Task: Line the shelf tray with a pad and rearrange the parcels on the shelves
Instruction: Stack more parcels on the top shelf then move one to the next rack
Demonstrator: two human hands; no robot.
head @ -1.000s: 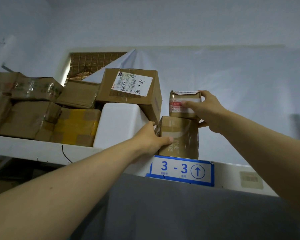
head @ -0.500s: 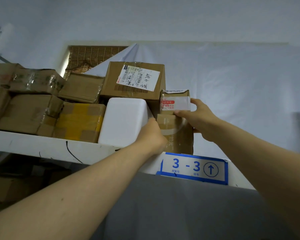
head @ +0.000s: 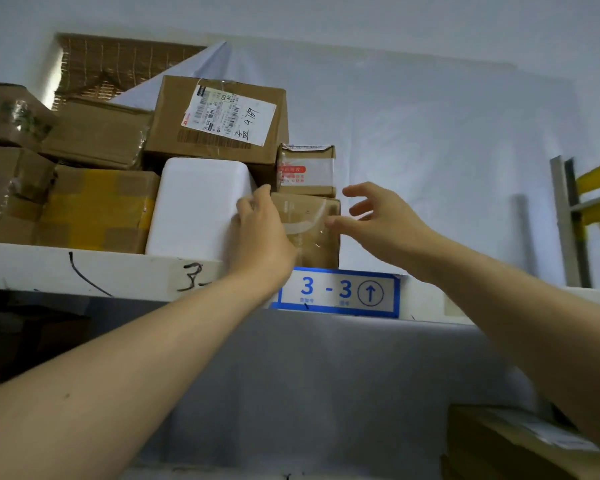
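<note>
A small taped brown parcel (head: 312, 233) stands on the white top shelf (head: 94, 271), with a smaller taped parcel (head: 307, 169) stacked on it. To their left sits a white foam box (head: 194, 206) under a large brown box (head: 219, 123) with a shipping label. My left hand (head: 260, 233) rests against the foam box's right side and the lower parcel's left edge. My right hand (head: 378, 220) hovers just right of the lower parcel, fingers spread, holding nothing.
Several brown cartons (head: 84, 209) fill the shelf's left part. A blue "3-3" label (head: 336, 292) marks the shelf edge. The shelf's right part shows a white backdrop sheet (head: 430, 150). A metal upright (head: 568, 220) stands at far right; another box (head: 520, 445) lies low right.
My right hand has let go of the small upper parcel and pulled back to the right, fingers spread. The two stacked parcels now sit close against the foam box and the large box.
</note>
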